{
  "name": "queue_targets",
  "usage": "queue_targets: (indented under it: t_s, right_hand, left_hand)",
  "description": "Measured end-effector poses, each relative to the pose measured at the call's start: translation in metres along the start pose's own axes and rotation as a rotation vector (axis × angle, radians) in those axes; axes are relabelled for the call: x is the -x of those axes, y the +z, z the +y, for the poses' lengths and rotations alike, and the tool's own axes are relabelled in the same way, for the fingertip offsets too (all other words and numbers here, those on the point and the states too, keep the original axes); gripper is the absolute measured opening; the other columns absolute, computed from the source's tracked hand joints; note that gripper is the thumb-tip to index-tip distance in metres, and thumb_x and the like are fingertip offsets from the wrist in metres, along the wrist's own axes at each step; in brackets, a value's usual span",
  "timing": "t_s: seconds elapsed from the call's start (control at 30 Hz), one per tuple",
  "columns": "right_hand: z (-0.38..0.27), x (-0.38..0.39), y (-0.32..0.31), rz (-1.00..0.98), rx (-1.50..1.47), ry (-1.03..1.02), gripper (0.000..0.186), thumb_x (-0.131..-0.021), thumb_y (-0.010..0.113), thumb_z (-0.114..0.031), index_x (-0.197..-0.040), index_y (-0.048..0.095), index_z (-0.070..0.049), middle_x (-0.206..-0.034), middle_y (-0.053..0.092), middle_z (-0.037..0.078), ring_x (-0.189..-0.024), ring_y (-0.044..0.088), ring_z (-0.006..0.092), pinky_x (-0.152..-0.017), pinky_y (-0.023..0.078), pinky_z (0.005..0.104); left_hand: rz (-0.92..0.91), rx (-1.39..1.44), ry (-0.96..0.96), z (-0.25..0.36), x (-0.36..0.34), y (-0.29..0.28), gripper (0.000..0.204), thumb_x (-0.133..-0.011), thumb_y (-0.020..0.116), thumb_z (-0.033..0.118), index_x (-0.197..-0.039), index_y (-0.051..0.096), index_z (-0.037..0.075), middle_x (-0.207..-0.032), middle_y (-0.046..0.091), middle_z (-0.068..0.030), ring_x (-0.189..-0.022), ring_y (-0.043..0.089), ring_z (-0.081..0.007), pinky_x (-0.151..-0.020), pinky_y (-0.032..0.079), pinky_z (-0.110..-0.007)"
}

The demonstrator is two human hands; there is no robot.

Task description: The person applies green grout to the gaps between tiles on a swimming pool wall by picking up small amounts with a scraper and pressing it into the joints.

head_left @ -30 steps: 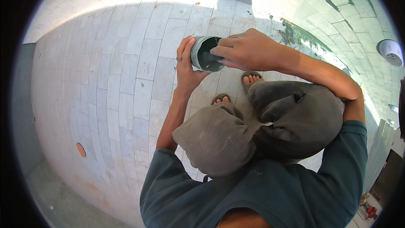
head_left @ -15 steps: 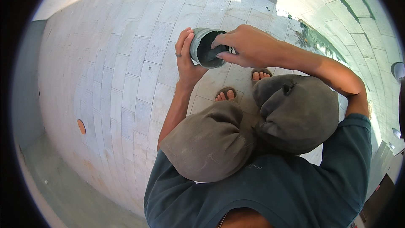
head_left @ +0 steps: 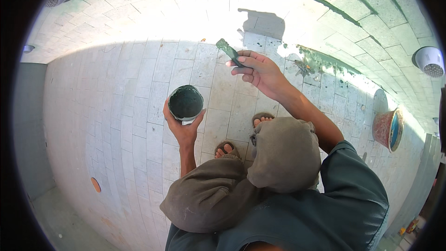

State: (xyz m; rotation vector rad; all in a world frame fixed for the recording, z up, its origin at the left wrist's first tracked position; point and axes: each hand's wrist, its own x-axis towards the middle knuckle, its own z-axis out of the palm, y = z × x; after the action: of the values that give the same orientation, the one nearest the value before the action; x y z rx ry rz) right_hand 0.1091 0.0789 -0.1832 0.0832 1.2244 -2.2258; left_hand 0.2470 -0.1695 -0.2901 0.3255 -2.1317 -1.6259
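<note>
A round pot (head_left: 189, 119) with dark green paste (head_left: 186, 102) smeared on its inner wall rests in my left hand (head_left: 184, 132), its mouth facing up. The fingers and thumb wrap the pot from below and both sides. Farther off and to the right, my right hand (head_left: 264, 70) is raised and pinches a small flat spatula (head_left: 227, 50) between thumb and fingers. Green paste coats the spatula's broad end, which points away to the upper left. Its handle end is partly hidden by my fingers.
A pale block wall (head_left: 390, 30) with green-filled joints rises ahead and to the right. Green smears (head_left: 320, 58) run along its foot. A reddish bucket (head_left: 385, 130) stands right. White lamps (head_left: 428, 62) are fixed to the wall. A small orange-brown oval (head_left: 95, 184) lies on the tiled floor (head_left: 125, 125).
My right hand has come out of the pot and moved away from it, with the spatula now in sight. The pot is now more upright in my left hand. The view has shifted right.
</note>
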Motion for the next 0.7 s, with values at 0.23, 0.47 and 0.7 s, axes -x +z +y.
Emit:
queue_targets:
  t_s: [0.23, 0.47, 0.7]
  right_hand:
    - [-0.063, -0.03, -0.057, 0.656, 0.485, -0.522, 0.028, -0.096, 0.063, -0.019, -0.109, 0.065, 0.006, -0.092, 0.071, 0.01, -0.07, 0.066, 0.0118, -0.063, 0.054, 0.0216]
    - [-0.102, -0.057, -0.077, 1.007, 0.759, -0.696, 0.04, -0.084, 0.066, -0.031, -0.1, 0.066, 0.006, -0.069, 0.068, 0.013, -0.06, 0.064, 0.0179, -0.06, 0.051, 0.0322]
    - [-0.102, -0.088, -0.061, 1.161, 1.113, -0.584, 0.039, -0.085, 0.065, -0.034, -0.098, 0.064, 0.003, -0.076, 0.068, 0.024, -0.076, 0.067, 0.0417, -0.074, 0.053, 0.0481]
  left_hand:
    - [0.005, 0.0, -0.099, 0.009, -0.003, 0.007, 0.092, -0.064, 0.09, 0.004, -0.139, 0.037, 0.001, -0.129, 0.049, -0.0139, -0.118, 0.054, -0.0246, -0.099, 0.048, -0.037]
    - [0.079, 0.036, -0.11, 0.009, 0.0, -0.002, 0.093, -0.065, 0.09, 0.004, -0.141, 0.036, 0.0, -0.133, 0.048, -0.0151, -0.122, 0.051, -0.0254, -0.103, 0.045, -0.039]
    - [0.124, 0.02, -0.087, 0.0, -0.001, -0.013, 0.092, -0.068, 0.087, 0.002, -0.143, 0.034, -0.001, -0.134, 0.049, -0.0154, -0.121, 0.052, -0.025, -0.101, 0.047, -0.036]
